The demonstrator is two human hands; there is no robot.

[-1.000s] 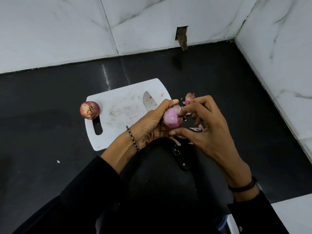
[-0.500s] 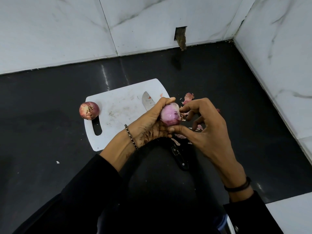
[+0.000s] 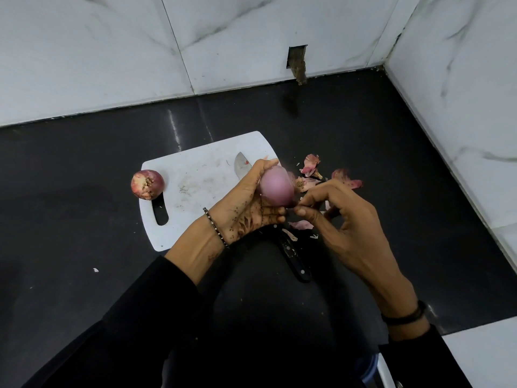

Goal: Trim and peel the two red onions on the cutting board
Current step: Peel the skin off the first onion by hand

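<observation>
a black-handled knife (image 3: pixel 293 256) lies set aside nearest. the left hand (image 3: pixel 246 211) curls round the smooth pink onion (image 3: pixel 277 189) to steady it while the right hand (image 3: pixel 344 225) pinches skin at its base. far left, a papery red onion (image 3: pixel 147 184) waits at the white cutting board (image 3: pixel 195 177) edge.

Likely a kitchen; cutting board (image 3: pixel 195 175), marble tiles (image 3: pixel 84 51).

A black countertop (image 3: pixel 84 219) meets white, grey-veined wall tiles (image 3: pixel 84 51) at the back and on the right. A small rectangular cutout (image 3: pixel 297 61) breaks the back wall near the corner. A white speck (image 3: pixel 95 270) lies on the counter.
</observation>
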